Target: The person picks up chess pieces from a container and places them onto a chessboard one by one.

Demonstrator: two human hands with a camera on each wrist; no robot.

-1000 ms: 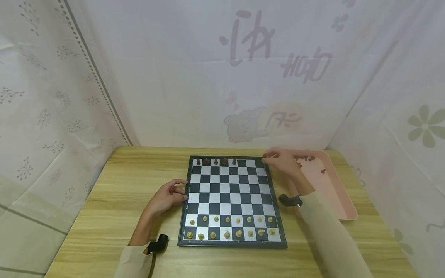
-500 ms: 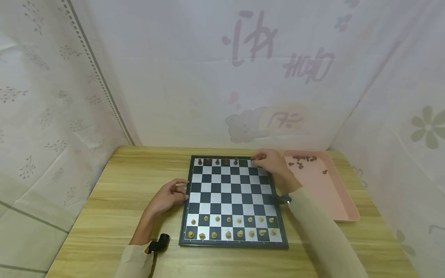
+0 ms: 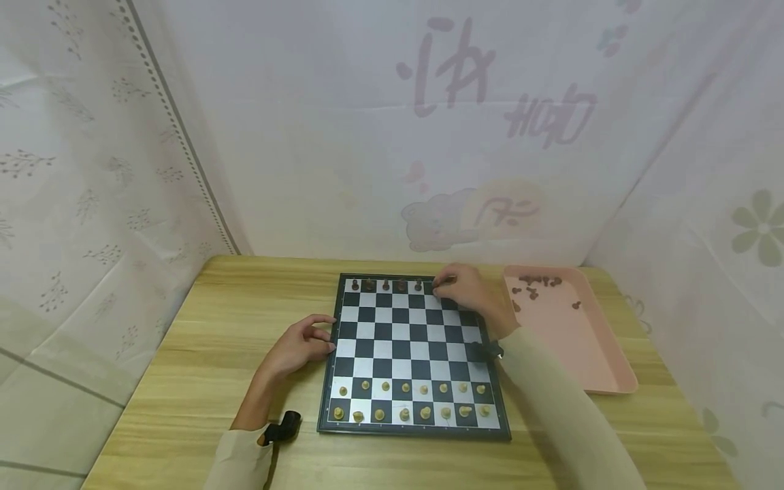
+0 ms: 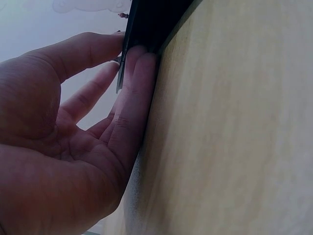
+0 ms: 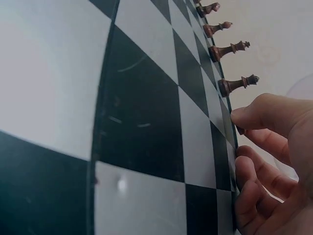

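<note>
A black-and-white chessboard (image 3: pixel 401 349) lies on the table. My left hand (image 3: pixel 298 348) rests against its left edge, fingers loosely bent; in the left wrist view the fingertips (image 4: pixel 145 61) touch the board's side. At the far row, my right hand (image 3: pixel 467 289) pinches a small dark brown chess piece (image 5: pixel 241 130) between thumb and index finger, low over the board; fingers hide most of it, so its kind cannot be told. Several dark brown pieces (image 3: pixel 386 284) stand along that row to its left. Pale pieces (image 3: pixel 404 414) fill the two near rows.
On the right of the board is a pink tray (image 3: pixel 582 354) with several dark brown chess pieces (image 3: pixel 533 294) lying near its far end. The wooden table (image 3: pixel 245 299) meets a patterned cloth backdrop (image 3: pixel 343 136) at its far edge.
My right hand has moved left from beside the board's far right corner to the far row near the standing dark pieces. The left hand has stayed at the board's left edge.
</note>
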